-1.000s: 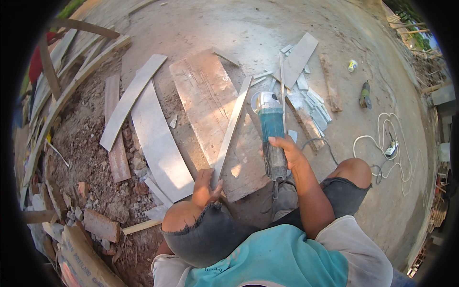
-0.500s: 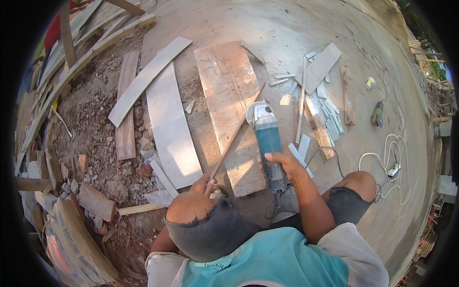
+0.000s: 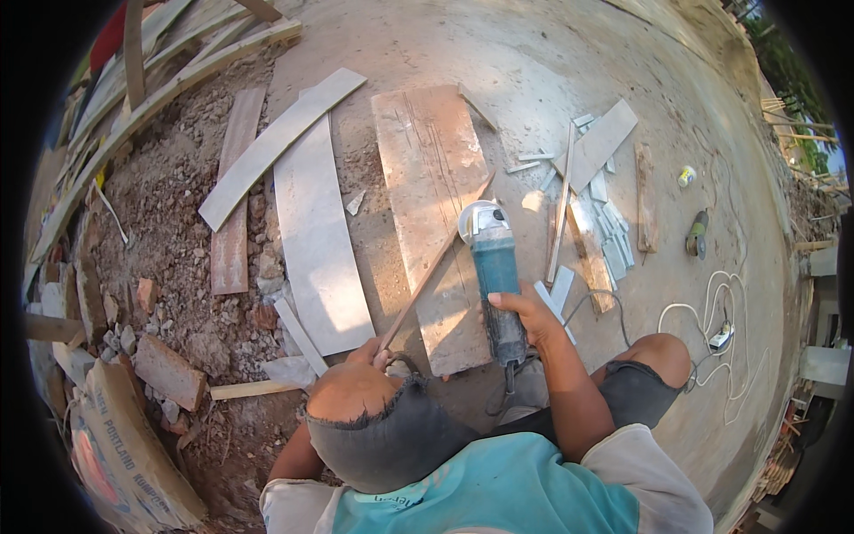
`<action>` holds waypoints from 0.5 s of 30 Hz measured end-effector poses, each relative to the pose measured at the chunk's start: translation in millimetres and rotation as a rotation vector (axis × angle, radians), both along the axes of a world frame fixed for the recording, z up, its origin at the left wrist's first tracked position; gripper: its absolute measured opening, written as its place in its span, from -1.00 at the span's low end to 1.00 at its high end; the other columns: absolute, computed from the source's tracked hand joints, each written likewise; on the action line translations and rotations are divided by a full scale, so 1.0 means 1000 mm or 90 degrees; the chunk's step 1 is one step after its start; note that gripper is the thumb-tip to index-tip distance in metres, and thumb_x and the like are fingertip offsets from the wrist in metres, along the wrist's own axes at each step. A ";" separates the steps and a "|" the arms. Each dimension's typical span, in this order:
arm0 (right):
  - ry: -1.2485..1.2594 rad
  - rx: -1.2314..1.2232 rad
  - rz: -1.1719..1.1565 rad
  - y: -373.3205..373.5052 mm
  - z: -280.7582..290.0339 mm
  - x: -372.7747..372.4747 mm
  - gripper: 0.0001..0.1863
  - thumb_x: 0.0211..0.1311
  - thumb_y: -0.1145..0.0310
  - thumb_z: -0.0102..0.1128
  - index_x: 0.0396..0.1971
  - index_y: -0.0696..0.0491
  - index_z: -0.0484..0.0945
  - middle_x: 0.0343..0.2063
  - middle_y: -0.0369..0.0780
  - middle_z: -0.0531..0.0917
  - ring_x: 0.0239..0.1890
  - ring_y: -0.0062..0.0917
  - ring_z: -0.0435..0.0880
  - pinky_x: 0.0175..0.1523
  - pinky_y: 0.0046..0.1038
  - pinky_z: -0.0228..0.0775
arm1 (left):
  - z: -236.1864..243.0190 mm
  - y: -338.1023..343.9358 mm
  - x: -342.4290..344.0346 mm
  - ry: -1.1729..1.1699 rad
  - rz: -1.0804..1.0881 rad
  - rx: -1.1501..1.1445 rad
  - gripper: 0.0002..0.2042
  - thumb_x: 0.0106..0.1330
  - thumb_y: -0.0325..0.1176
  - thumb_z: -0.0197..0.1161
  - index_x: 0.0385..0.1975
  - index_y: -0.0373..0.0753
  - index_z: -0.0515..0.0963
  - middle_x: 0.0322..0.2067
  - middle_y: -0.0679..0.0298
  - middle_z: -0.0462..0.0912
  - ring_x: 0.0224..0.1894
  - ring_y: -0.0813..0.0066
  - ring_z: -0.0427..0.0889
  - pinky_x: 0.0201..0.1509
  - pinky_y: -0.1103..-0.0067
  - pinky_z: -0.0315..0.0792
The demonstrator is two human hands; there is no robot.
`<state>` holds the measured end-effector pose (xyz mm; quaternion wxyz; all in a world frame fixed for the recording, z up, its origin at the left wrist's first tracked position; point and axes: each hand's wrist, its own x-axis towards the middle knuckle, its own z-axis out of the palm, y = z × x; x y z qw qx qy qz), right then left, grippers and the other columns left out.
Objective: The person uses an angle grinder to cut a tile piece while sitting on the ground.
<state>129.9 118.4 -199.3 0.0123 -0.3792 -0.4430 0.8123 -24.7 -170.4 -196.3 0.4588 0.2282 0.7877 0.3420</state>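
Observation:
My right hand [image 3: 532, 313] is wrapped round the body of a teal and black angle grinder [image 3: 495, 271], its guarded disc pointing away from me. The disc end sits beside a thin brownish strip [image 3: 427, 280], close to or touching it; I cannot tell which. Beyond my left knee, my left hand [image 3: 374, 354] pinches the near end of this strip, partly hidden by the knee. Slanting up to the right, the strip crosses a long, dusty reddish board [image 3: 431, 151] that has scored lines on its face.
Left of the board lie a pale tile plank [image 3: 316, 240] and another plank [image 3: 285, 147] across it. Tile offcuts [image 3: 612, 233] and a wood block [image 3: 647, 200] lie on the right, with a second grinder [image 3: 697, 236] and a white cable [image 3: 712, 307]. A paper sack [image 3: 133, 449] stands lower left.
The view has shifted slightly. The strip's far end and my left hand have come a little toward me, while the grinder stays nearly in place in my right hand.

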 end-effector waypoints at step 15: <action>0.029 -0.014 -0.006 0.019 0.001 -0.008 -0.57 0.05 0.29 0.34 -0.15 0.25 0.47 -0.38 -0.08 0.68 -0.42 -0.41 0.72 -0.34 -0.39 0.61 | 0.061 -0.009 -0.008 -0.260 0.066 0.023 -0.67 0.46 -0.35 0.09 0.15 -0.34 0.39 -0.29 0.39 0.54 -0.22 0.62 0.52 -0.16 0.60 0.47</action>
